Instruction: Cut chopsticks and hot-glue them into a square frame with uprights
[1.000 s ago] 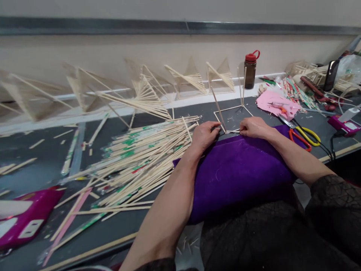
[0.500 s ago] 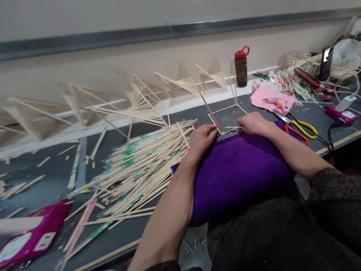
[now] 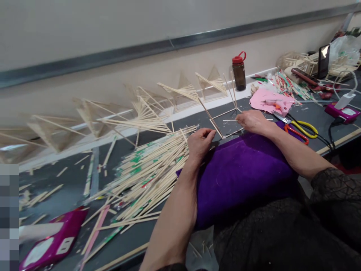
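Observation:
A thin wooden stick [image 3: 229,120] runs through the closed fingers of my right hand [image 3: 252,121], its ends showing on both sides. Below and behind it, a wooden stick frame [image 3: 225,111] rests on the dark table, with several sticks rising from its corners. My left hand [image 3: 200,143] is beside the frame's near left corner, fingers curled in a pinch. Whatever may be between those fingertips is hidden. A purple cloth [image 3: 245,173] lies under my forearms, over the table's edge. To the left of my left hand is a pile of loose wooden sticks [image 3: 152,169].
Twisted stick models [image 3: 180,92] line the wall. A red-capped bottle [image 3: 239,73] stands behind the frame. On the right are a pink glue gun [image 3: 278,103] on pink paper [image 3: 258,98], scissors [image 3: 304,128] and a magenta box [image 3: 342,113]. Another magenta pack [image 3: 72,226] lies front left.
My left hand has drawn slightly away from the frame's corner. The stick in my right hand has risen a little against the frame. The camera view has shifted.

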`<state>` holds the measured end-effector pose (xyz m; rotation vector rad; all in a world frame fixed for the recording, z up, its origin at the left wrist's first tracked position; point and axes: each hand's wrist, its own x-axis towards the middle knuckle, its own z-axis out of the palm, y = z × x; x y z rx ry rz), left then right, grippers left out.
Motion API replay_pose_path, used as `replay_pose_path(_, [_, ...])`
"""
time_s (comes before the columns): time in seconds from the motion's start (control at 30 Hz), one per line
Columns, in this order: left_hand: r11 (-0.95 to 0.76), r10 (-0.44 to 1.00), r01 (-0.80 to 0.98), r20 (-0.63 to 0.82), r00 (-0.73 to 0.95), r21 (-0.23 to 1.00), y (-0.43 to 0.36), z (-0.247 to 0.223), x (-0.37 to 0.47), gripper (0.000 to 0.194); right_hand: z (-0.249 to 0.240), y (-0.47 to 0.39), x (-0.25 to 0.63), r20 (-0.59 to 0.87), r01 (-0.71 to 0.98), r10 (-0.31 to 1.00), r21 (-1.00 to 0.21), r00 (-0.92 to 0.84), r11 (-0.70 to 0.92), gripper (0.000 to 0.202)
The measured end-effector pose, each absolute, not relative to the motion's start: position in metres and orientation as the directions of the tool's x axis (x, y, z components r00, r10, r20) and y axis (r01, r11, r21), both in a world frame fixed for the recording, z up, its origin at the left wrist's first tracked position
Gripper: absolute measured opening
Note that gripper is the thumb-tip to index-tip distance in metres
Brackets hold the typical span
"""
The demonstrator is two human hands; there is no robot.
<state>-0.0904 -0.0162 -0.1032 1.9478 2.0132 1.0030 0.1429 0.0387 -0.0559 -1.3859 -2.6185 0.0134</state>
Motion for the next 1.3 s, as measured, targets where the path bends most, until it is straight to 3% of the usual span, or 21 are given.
replay_pose_path(0.17, [-0.224,0.907,0.794,0.419,-0.042,0.565,-0.030,-0.095,-0.070,0.020,-0.043,0.034,0.153,0.045,0.773,0.785,-0.150,-0.617,0.616,0.017])
replay_pose_path(0.3, [-0.334,0.893,0.780,0.442,0.083,0.528,-0.040,-0.094,-0.053,0.019,-0.038,0.022,0.149,-0.011,0.685,0.691,-0.147,-0.723,0.714,0.018])
replay_pose_path(0.57, [-0.302,0.942,0.744,0.306,0.138,0.596,-0.042,-0.096,-0.057,0.019,-0.041,0.008,0.135,0.122,0.570,0.559,0.089,-0.820,0.817,0.026])
replay_pose_path(0.7, [-0.340,0.936,0.741,0.281,0.210,0.579,-0.041,-0.097,-0.059,0.016,-0.049,0.010,0.132,0.193,0.506,0.482,0.103,-0.854,0.856,0.025])
replay_pose_path(0.8, [-0.295,0.947,0.744,0.288,0.143,0.600,-0.041,-0.097,-0.057,0.017,-0.049,0.007,0.133,0.364,0.457,0.399,0.086,-0.842,0.885,0.021])
replay_pose_path(0.87, [-0.260,0.946,0.721,0.318,0.058,0.643,-0.042,-0.095,-0.055,0.017,-0.046,0.002,0.134,0.519,0.469,0.397,0.008,-0.757,0.883,0.022])
replay_pose_path(0.93, [-0.255,0.936,0.687,0.352,-0.001,0.680,-0.044,-0.093,-0.053,0.016,-0.043,-0.003,0.134,0.619,0.507,0.483,-0.153,-0.619,0.848,0.024])
replay_pose_path(1.0, [-0.258,0.930,0.660,0.366,-0.027,0.706,-0.045,-0.092,-0.050,0.015,-0.043,-0.005,0.131,0.628,0.506,0.616,-0.378,-0.475,0.775,0.025])
replay_pose_path(1.1, [-0.230,0.937,0.641,0.344,-0.056,0.732,-0.047,-0.092,-0.047,0.015,-0.050,-0.004,0.123,0.524,0.374,0.764,-0.669,-0.375,0.642,0.020])
replay_pose_path(1.17, [-0.216,0.936,0.631,0.343,-0.084,0.745,-0.047,-0.093,-0.046,0.015,-0.057,-0.001,0.117,0.492,0.260,0.787,-0.759,-0.372,0.597,0.015])
replay_pose_path(1.3, [-0.274,0.903,0.595,0.415,-0.111,0.755,-0.045,-0.094,-0.048,0.015,-0.064,0.003,0.113,0.480,0.078,0.801,-0.840,-0.357,0.537,0.024])
